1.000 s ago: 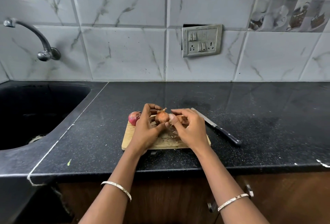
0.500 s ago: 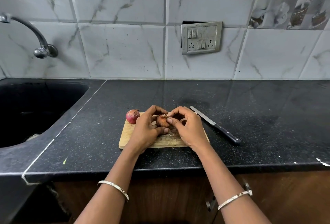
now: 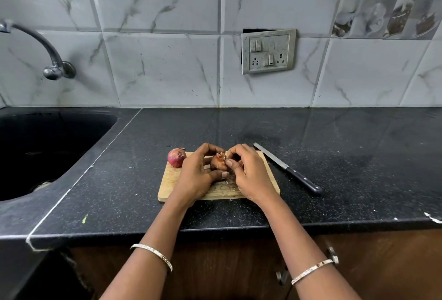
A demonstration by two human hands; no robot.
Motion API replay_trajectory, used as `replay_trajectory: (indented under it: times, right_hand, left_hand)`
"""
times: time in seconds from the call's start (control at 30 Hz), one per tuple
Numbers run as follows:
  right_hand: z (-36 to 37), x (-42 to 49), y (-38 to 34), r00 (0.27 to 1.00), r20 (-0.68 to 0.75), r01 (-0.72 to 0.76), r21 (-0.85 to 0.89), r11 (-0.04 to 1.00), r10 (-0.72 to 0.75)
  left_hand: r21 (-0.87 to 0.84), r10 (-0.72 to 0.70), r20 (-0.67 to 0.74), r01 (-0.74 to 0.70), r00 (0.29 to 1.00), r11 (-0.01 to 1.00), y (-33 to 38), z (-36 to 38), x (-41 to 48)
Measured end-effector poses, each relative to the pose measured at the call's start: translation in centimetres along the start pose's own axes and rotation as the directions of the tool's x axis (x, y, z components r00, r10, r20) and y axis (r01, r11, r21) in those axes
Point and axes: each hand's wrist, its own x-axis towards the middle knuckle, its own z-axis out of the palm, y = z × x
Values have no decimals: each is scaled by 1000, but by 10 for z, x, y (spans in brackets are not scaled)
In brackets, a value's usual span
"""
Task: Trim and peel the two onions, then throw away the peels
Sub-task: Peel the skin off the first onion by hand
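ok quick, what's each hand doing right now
Left hand: closed around the brown onion, holding it above the board.
Right hand: fingertips pinching at the same onion's top skin.

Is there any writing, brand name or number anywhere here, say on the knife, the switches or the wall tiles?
No text can be read anywhere.
On the switch plate: no legible lettering.
On the knife: no brand visible.
On the picture tiles: blurred images only.

Thin silver left bangle [image 3: 153, 255] and matching right bangle [image 3: 312, 271], small dark markings, bare forearms [image 3: 166, 225].
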Motion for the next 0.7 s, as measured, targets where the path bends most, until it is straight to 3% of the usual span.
replay_trajectory:
  times: [0.17,0.3,0.4,0.57,0.7]
  right_hand:
    - [-1,0,-2,1000,-15,21,3,1000,-21]
    - [-5,-1,-4,999,-50,2,49,999,1]
    - [-6,-3,-4,995,-87,-49,67,997,55]
    - [-6,-2,0,985,-135,-92,95,991,104]
    - [-4,0,2,983,-124,-119,150,982,138]
  left_hand:
    - [7,-14,-84,14,996,1000,1,-1,1]
    - [-57,-5,-41,3,999,998,7,-3,-1]
    - [-12,14,-16,-14,1000,1000,5,-4,1]
    - [-218,-41,25,46,999,975,8,-5,-1]
    - [-217,-38,8,39,999,975,7,-5,-2]
